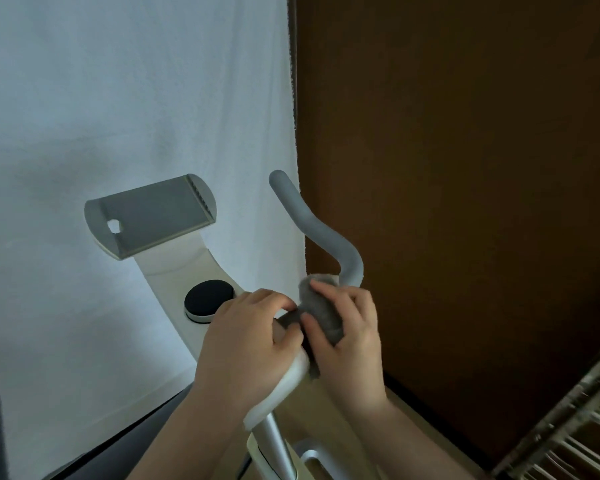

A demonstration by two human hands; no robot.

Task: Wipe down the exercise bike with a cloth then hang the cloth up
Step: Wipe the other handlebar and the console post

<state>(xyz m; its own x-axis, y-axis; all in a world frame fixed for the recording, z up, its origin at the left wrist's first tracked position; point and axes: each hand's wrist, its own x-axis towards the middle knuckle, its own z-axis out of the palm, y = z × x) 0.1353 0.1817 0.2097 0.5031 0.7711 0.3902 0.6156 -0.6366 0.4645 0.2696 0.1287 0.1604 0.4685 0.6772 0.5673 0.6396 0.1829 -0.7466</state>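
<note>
A white terry towel (136, 98) hangs flat across the left half of the scene, its frayed right edge running down against a dark brown wooden panel (465, 150) that fills the right side. Light is dim and cool, brightest on the towel. Pale wood flooring (329, 420) shows at the bottom centre. A metal wire rack (575, 434), blurred, crosses the lower right corner.

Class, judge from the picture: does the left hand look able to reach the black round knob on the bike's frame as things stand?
Probably yes. The left hand rests on the handlebar right beside the black knob, and nothing lies between them. It would have to leave the grey cloth, which the right hand also grips.
</note>
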